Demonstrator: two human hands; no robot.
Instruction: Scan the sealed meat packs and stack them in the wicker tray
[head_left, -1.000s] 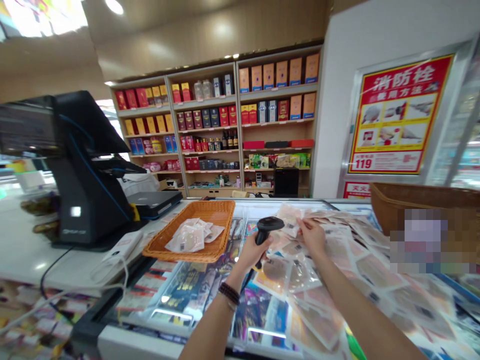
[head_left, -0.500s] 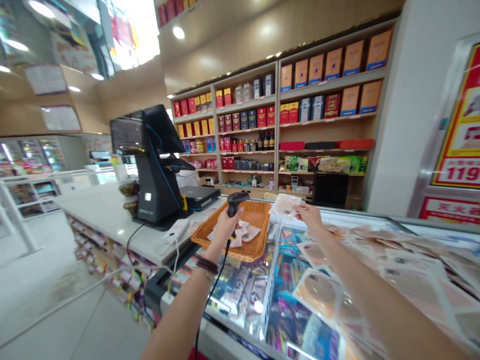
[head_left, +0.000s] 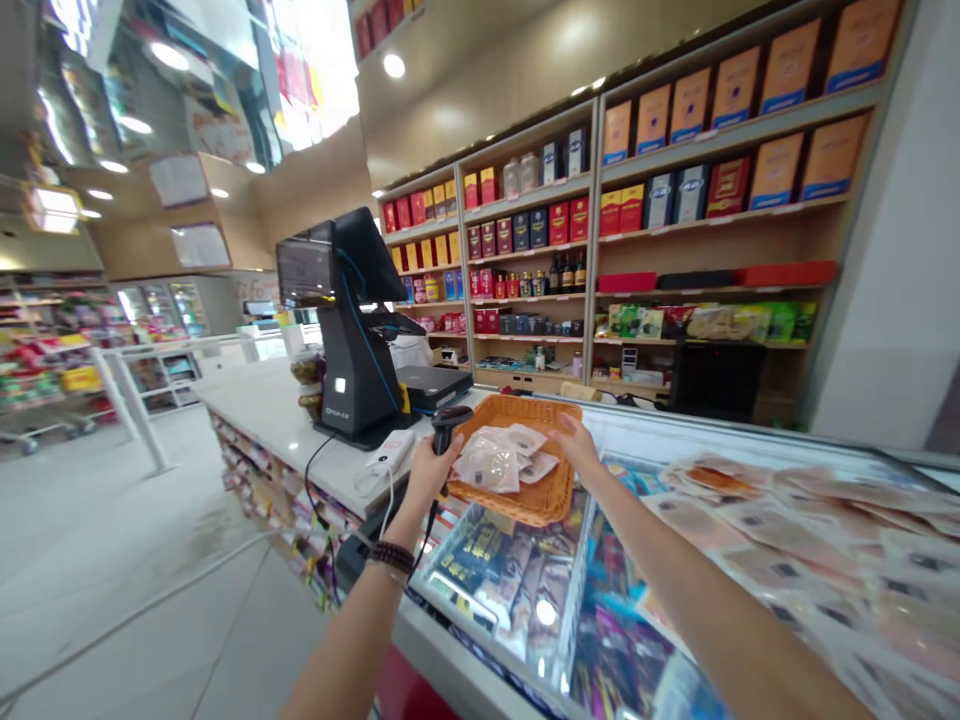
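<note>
Head view: left hand [head_left: 431,475] closed around one black barcode scanner [head_left: 444,430]; right hand [head_left: 577,447], fingers part-curled, grasp unclear, at the rim of one wicker basket [head_left: 559,507] containing at least three plastic packets [head_left: 487,462].

A shop checkout: white counter [head_left: 262,425], POS terminal [head_left: 352,370], wooden shelves [head_left: 720,205] of boxed goods [head_left: 776,170] and bottles [head_left: 566,272], glass-topped chest freezer [head_left: 487,590].

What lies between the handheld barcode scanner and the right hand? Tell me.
The head view shows an orange wicker basket there, holding clear sealed packets, between the handheld barcode scanner in the left hand and the right hand.
</note>
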